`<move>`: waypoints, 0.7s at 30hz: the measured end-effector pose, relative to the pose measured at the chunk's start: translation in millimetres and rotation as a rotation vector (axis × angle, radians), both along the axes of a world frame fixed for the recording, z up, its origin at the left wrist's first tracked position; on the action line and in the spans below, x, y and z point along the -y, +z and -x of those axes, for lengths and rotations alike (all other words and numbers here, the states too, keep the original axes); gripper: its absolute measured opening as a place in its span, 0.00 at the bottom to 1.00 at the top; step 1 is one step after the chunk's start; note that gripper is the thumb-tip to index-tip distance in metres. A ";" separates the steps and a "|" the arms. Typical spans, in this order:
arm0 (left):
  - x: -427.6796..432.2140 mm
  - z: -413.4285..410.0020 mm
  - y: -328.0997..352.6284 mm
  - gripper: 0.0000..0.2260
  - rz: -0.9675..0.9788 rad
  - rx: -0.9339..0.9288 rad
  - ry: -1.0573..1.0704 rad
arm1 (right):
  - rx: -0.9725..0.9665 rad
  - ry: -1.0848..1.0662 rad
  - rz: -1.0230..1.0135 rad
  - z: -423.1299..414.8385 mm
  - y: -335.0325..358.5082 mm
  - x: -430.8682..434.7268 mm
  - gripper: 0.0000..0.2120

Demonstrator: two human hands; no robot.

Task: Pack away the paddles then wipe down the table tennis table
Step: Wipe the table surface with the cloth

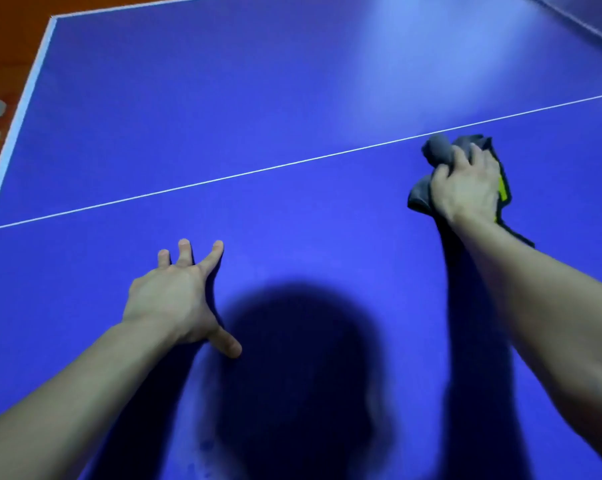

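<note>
The blue table tennis table fills the head view, with a thin white centre line running across it. My right hand grips a bunched grey cloth with a yellow-green edge and presses it on the table just below the line, at the right. My left hand rests flat on the table at lower centre-left, fingers spread, holding nothing. No paddles are in view.
The table's white left edge borders an orange-red floor with a patterned mat at far left. The net's edge shows at the top right. My shadow falls on the near part of the table.
</note>
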State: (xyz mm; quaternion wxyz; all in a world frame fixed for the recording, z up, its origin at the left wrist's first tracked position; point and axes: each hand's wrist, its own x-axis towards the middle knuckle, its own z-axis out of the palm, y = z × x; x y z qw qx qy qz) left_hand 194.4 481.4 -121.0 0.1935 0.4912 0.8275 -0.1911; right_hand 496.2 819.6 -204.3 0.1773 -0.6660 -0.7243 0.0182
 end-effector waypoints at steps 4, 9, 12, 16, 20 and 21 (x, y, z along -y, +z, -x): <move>-0.7 -0.8 0.4 0.82 0.004 0.002 0.018 | -0.018 0.360 -0.131 122.8 3.4 91.5 0.25; -2.6 3.5 -2.6 0.85 0.016 0.046 0.073 | -0.045 0.867 -0.001 205.3 2.0 194.0 0.22; -2.5 6.1 -4.5 0.85 0.022 0.072 0.101 | -0.132 0.740 -0.084 109.0 -5.0 138.8 0.22; -3.8 4.8 -6.2 0.85 -0.009 0.120 0.127 | -0.048 0.206 -0.088 -109.3 -4.5 70.3 0.26; 8.2 2.3 -10.3 0.83 -0.133 0.192 0.212 | -0.036 -0.145 -0.072 -163.0 -24.4 60.0 0.21; 14.9 0.0 -10.4 0.81 -0.188 0.197 0.245 | -0.004 -0.152 -0.028 -141.6 -57.4 51.3 0.21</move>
